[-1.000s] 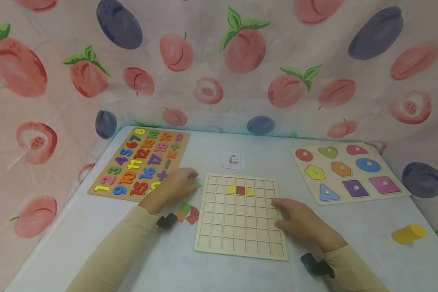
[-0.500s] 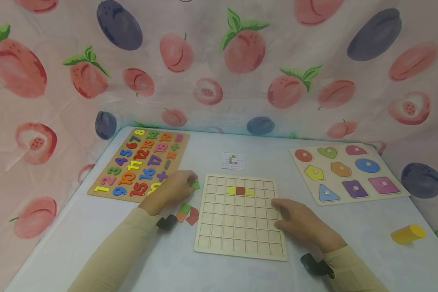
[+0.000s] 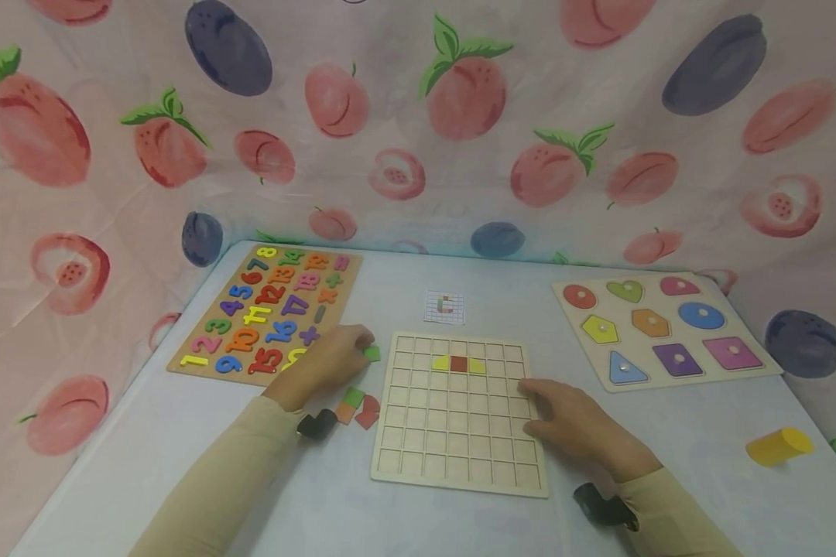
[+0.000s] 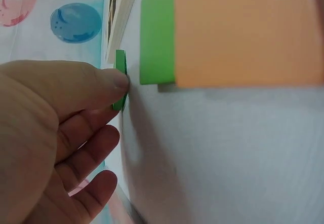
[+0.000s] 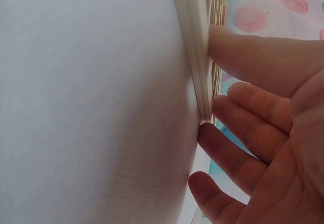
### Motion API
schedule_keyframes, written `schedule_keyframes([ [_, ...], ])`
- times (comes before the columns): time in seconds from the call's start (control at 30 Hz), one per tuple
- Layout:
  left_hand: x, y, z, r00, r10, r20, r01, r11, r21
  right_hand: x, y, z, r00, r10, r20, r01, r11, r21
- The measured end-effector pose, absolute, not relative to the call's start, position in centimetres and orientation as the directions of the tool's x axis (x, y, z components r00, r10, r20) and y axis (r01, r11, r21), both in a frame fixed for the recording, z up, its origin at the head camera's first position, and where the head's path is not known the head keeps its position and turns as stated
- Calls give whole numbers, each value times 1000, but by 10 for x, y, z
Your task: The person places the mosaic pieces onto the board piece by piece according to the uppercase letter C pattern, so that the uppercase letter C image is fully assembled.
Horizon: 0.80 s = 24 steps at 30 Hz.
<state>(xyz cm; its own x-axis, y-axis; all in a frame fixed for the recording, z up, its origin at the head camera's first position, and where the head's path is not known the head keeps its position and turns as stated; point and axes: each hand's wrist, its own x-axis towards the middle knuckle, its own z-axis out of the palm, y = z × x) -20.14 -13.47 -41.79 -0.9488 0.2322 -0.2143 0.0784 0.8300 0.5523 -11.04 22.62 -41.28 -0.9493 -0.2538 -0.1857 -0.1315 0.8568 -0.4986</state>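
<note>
My left hand [image 3: 327,360] pinches a small green tile [image 4: 120,57] between thumb and index finger, just left of the wooden grid board [image 3: 460,422]; its other fingers are loosely bent. A red square [image 3: 459,364] lies in the board's second row, with a yellow piece [image 3: 442,363] on its left and another yellow piece [image 3: 477,365] on its right. Below my left hand lie a green piece [image 3: 354,397], an orange piece [image 3: 346,413] and a red piece [image 3: 368,413]. With relaxed, spread fingers, my right hand [image 3: 571,418] touches the board's right edge.
A number board [image 3: 348,288] stands back left, partly under my left arm. A shape puzzle board [image 3: 641,370] lies back right. Behind the grid board is a small printed pattern card [image 3: 445,307]. A yellow cylinder [image 3: 779,446] sits at far right.
My left fingers have shifted slightly at the green tile, and more of it shows now. The right hand and the board stay where they were.
</note>
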Motion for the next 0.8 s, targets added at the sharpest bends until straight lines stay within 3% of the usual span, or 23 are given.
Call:
schedule_keyframes([
  [0.8,-198,-111,-403,-933,303,-194,148,814,562,-111,227,-412,-946,-264,-185,-133,844,-520],
])
